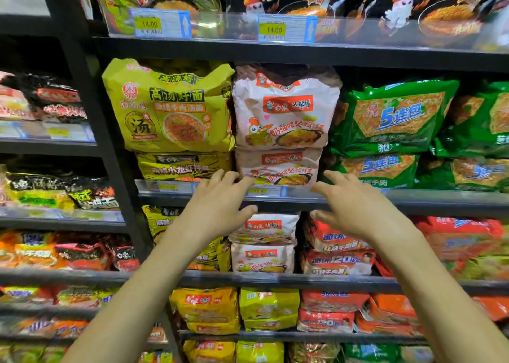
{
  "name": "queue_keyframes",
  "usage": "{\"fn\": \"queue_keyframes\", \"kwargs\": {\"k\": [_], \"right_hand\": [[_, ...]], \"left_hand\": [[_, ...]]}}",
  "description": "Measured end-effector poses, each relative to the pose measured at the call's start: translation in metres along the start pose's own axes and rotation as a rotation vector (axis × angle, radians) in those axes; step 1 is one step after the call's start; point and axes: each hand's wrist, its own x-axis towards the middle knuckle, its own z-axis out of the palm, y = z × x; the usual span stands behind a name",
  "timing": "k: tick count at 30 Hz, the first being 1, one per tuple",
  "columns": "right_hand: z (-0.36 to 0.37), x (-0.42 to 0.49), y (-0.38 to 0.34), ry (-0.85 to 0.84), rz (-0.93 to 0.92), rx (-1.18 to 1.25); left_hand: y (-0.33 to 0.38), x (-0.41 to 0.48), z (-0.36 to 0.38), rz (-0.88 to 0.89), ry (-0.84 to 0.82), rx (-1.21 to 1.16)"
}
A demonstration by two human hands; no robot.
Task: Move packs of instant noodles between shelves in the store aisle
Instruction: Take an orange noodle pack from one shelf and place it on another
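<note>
Head view. Pink-white noodle packs [283,112]: two stacked on the middle shelf [440,198], between yellow packs [168,109] and green packs [394,117]. Two more lie on the shelf below [344,280]. Left hand [217,205] and right hand [355,205]: raised either side of the lower stacked pack, fingers [220,176] spread, gripping nothing. Whether they touch it is unclear.

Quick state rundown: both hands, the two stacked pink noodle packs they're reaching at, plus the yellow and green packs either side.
upper pink pack: upright, crumpled, resting on the lower one.
lower pink pack: under the upper one, not gripped.
left hand: open, empty, fingers spread at the lower pink pack's left corner; contact unclear.
right hand: open, empty, fingers spread near that pack's right side.
yellow pack: upright, tilted, untouched.
green packs: stacked two high, untouched.
</note>
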Motion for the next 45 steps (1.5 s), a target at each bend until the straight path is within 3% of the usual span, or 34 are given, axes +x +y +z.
{"fn": "queue_keyframes", "kwargs": {"k": [15, 21, 45], "right_hand": [[0.011, -0.079, -0.023, -0.159, 0.131, 0.037], [0.010, -0.122, -0.007, -0.038, 0.141, 0.041], [0.010, -0.397, 0.241, 0.007, 0.457, 0.108]], "left_hand": [[0.010, -0.044, -0.009, 0.130, -0.051, 0.078], [0.050, -0.064, -0.015, 0.162, 0.115, 0.052], [0.400, -0.122, -0.041, 0.420, 0.169, -0.067]]}}
